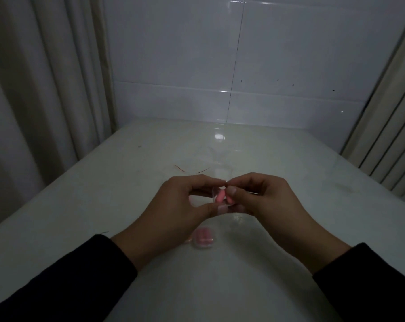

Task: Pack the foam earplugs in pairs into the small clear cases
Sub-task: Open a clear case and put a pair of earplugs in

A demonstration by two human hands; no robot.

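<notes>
Both hands meet above the middle of the white table (80,201). My left hand (173,205) pinches a small clear case (217,206) between thumb and fingers. My right hand (262,196) grips the same case from the right, thumb on its front. Pink foam earplugs (220,196) show inside the case, between the two thumbs. Whether its lid is open is unclear. A second clear case (204,239) with pink earplugs in it lies on the table below my hands, partly behind my left wrist.
More clear plastic pieces (222,170) lie faintly visible on the table just beyond my hands. Two thin red strands (179,168) lie to their left. A tiled wall stands behind the table, with curtains at both sides.
</notes>
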